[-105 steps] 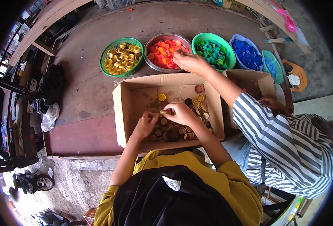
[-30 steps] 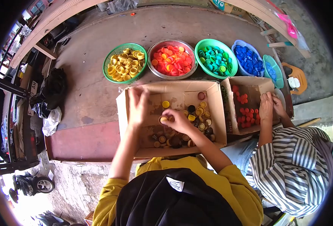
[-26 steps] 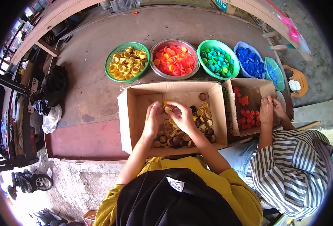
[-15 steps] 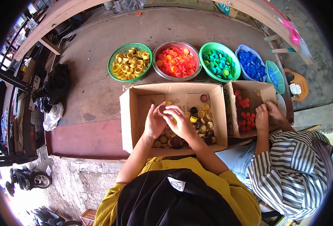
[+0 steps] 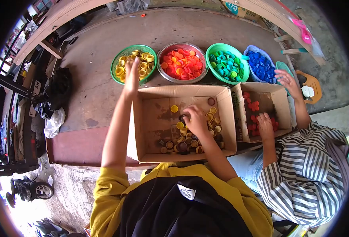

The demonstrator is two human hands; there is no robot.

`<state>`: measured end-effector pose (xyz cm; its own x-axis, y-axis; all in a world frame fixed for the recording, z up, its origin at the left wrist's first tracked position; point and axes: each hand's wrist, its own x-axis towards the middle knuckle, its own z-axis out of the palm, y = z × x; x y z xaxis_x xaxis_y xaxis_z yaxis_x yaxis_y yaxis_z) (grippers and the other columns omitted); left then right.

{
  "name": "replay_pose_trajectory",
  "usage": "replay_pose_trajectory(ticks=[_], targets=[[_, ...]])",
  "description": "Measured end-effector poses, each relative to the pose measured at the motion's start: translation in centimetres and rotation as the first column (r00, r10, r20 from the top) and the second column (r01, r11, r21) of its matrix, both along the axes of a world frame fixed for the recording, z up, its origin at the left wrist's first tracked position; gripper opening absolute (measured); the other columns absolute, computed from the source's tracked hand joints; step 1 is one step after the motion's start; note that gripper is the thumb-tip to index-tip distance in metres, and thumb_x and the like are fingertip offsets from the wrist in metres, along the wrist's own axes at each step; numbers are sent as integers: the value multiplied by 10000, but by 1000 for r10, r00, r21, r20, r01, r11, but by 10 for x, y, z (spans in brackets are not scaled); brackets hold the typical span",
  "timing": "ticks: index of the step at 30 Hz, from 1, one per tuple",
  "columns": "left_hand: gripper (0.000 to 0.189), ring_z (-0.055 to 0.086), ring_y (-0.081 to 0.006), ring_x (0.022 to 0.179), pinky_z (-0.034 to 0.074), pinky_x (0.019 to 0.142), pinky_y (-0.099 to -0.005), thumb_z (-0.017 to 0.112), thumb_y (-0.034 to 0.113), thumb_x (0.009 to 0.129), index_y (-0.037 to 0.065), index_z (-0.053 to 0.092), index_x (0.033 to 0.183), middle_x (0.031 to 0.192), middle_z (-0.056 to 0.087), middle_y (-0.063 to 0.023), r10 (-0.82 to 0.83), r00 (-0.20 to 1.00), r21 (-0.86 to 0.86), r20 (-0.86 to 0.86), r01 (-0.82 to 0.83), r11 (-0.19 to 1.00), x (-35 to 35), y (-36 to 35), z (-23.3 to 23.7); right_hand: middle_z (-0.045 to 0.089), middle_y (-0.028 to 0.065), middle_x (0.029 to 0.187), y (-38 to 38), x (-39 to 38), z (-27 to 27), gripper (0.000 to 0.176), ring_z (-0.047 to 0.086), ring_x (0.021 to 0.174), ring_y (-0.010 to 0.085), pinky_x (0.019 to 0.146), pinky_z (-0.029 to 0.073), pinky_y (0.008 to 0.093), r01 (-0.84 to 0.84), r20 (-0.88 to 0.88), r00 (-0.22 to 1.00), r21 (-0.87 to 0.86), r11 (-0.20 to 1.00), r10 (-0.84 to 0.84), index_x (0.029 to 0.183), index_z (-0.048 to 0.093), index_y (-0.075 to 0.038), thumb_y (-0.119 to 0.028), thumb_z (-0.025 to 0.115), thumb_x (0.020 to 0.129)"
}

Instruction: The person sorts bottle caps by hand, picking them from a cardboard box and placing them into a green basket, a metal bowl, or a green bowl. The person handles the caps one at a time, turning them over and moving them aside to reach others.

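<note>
My left hand (image 5: 131,79) is raised at the front right edge of a green basket (image 5: 114,75) of yellow bottle caps (image 5: 121,63). Its fingers stretch upward, and I see nothing held in them. Inside the large cardboard box (image 5: 150,93), my right hand (image 5: 196,119) reaches down with bent fingers on a dark bottle cap (image 5: 182,117). Yellow bottle caps (image 5: 210,117) and dark brown ones lie around and below that hand. One yellow cap (image 5: 174,108) sits apart near the middle of the box, and a brown cap (image 5: 211,101) near its back right.
Behind the box stand a metal bowl (image 5: 161,73) of red-orange caps, a green bowl (image 5: 208,59) of green caps and a blue basket (image 5: 247,49) of blue caps. At right, a co-worker in a striped shirt (image 5: 301,173) handles red caps (image 5: 254,106) in a smaller box (image 5: 279,87).
My hands have parted from above the box: the left went up and left to the green basket, the right down among the caps. The co-worker's hands have also separated.
</note>
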<state>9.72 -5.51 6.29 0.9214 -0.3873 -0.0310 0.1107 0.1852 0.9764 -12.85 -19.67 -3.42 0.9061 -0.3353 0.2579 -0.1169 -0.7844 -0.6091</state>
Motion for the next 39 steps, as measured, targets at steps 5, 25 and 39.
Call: replay_pose_trajectory(ticks=[5,25,39], targets=[[1066,-59,-341,1325,21,1059,-452,509,614,756,-76,-62,1335,1399,-21,-292,42,902,537,430,-293,791,31,6,-7,482,61,935,26,-3,13,192,419,990,241,837,343,385,-176,-343,936,-282,943,72,808,640,-108,-149,705,632],[325,494,-393,985,434,830,-435,565,89,736,42,468,1043,1035,475,-216,-701,712,833,45,361,420,-160,40,-90,603,60,671,-12,0,1,140,561,586,117,554,447,259,233,-42,971,410,882,-237,819,593,-16,-110,659,739],[330,559,-366,854,435,712,-402,617,199,784,1,442,980,888,575,-206,-701,709,770,-74,488,412,-153,39,-97,598,54,752,-4,-7,5,164,543,593,124,565,450,241,31,5,999,403,915,-36,872,581,-39,-53,640,720]])
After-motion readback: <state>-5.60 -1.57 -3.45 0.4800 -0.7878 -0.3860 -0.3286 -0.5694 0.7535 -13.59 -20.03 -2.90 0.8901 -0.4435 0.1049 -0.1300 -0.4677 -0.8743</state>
